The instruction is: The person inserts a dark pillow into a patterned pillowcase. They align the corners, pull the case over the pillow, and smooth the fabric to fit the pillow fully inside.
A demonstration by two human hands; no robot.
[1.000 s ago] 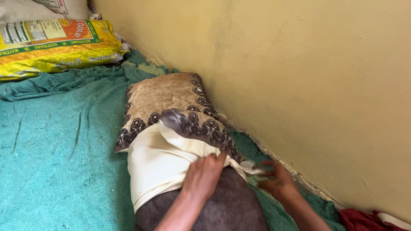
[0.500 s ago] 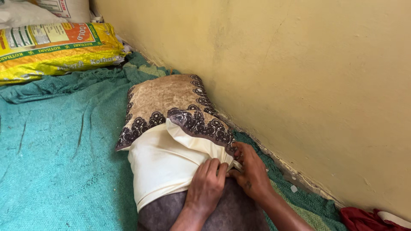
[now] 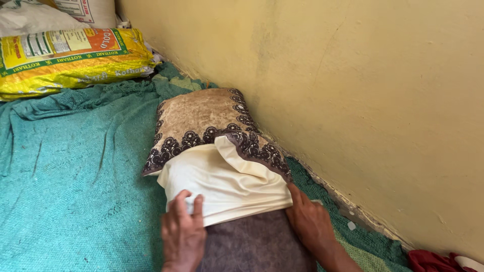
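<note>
A pillow lies along the wall on a teal blanket [image 3: 70, 181]. Its far part wears a brown patterned cover [image 3: 199, 118] with a dark scalloped border. A cream inner cloth [image 3: 222, 184] shows in the middle, and the grey-brown pillow body [image 3: 257, 244] sticks out nearest me. My left hand [image 3: 182, 231] pinches the cream cloth at its left lower edge. On the right side my right hand [image 3: 310, 221] presses against the cream cloth's edge, between pillow and wall. Whether it grips the cloth I cannot tell.
A yellow wall [image 3: 353, 90] runs diagonally along the right. A yellow printed sack [image 3: 70, 58] lies at the top left, with a white sack [image 3: 30, 17] behind it. A red cloth [image 3: 433, 261] sits at the bottom right by the wall.
Both hands have moved apart from the pillow's middle: my left hand to the cream cloth's left edge, my right hand to its right edge. The cream cloth sits further down over the grey pillow.
</note>
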